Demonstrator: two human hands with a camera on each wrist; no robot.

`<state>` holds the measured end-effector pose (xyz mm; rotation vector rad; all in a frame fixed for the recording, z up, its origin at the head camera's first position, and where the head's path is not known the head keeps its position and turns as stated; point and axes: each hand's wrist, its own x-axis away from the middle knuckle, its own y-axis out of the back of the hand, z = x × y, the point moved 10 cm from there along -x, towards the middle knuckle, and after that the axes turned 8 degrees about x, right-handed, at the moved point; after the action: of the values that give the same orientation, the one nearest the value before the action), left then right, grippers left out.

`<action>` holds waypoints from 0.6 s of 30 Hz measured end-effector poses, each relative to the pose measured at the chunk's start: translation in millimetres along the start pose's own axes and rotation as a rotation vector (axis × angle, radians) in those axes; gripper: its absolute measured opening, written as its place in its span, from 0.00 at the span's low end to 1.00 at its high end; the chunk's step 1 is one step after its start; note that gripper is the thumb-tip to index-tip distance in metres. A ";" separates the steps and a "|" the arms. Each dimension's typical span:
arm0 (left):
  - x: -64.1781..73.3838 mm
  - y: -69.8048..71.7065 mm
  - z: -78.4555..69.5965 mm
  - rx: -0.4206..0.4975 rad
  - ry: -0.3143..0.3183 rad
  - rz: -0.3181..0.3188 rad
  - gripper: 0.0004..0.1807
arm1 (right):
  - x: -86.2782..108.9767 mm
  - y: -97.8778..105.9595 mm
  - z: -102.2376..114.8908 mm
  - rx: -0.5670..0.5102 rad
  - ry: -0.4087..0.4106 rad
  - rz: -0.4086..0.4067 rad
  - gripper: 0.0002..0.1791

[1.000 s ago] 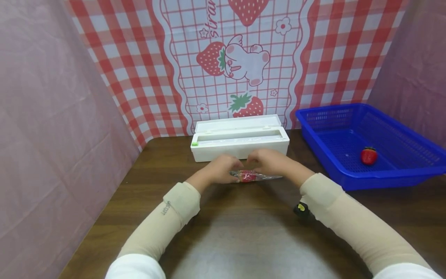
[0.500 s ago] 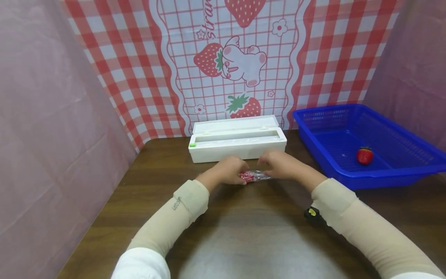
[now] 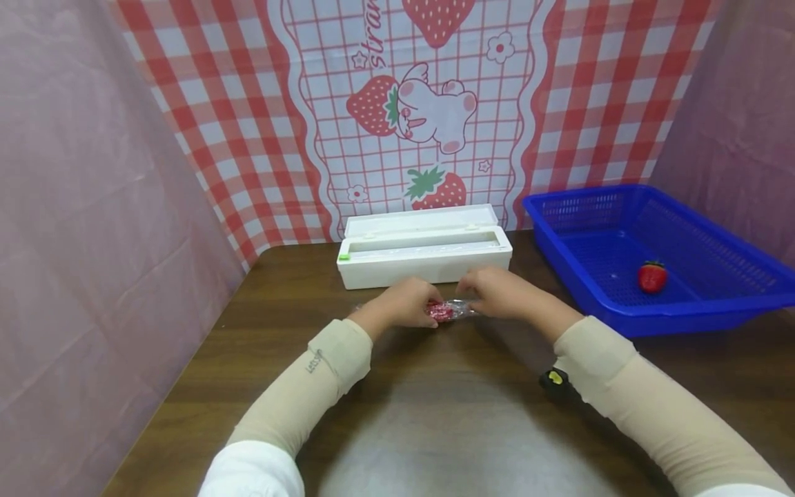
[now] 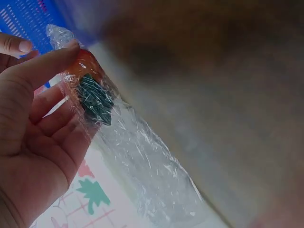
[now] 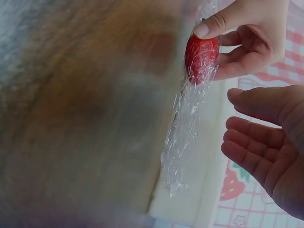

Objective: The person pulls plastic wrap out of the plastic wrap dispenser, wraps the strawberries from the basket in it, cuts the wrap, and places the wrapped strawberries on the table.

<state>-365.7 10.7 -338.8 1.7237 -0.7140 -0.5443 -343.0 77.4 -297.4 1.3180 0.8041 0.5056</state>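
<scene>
Over the desk [image 3: 397, 421], the left-hand grip [image 3: 406, 304] pinches a film-wrapped strawberry [image 3: 440, 313], the right-hand grip [image 3: 499, 293], thumb and fingers apart and unloaded, is positioned beside the film's loose end, and a white box [image 3: 428, 268] stands behind, before a checked cloth [image 3: 239, 138].

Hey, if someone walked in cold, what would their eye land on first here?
Probably the red-and-white checked cloth with strawberry prints, hanging behind the table. Next, the bright blue basket at the right, with a red strawberry inside. Then, in the middle, the left hand pinching a film-wrapped strawberry in front of the long white box.
</scene>
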 end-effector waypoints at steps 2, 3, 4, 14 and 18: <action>1.8 8.9 -2.4 -0.014 0.001 -0.020 0.21 | 0.1 7.3 4.8 0.034 0.000 -0.021 0.15; 2.7 14.7 -4.0 -0.029 0.001 -0.038 0.21 | 0.1 10.8 7.9 0.062 0.005 -0.032 0.17; 3.6 21.0 -6.0 -0.042 0.000 -0.059 0.21 | 0.2 14.1 11.4 0.100 0.012 -0.042 0.19; 17.5 70.9 -25.5 -0.081 0.044 -0.276 0.18 | 0.3 40.3 39.2 0.621 0.115 -0.299 0.15; 22.9 77.6 -30.2 -0.058 0.047 -0.346 0.19 | 0.1 44.3 36.0 0.682 0.104 -0.367 0.08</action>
<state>-343.1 1.2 -255.9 1.8090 -0.3630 -0.7509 -310.6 63.2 -252.6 1.7147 1.3460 -0.0084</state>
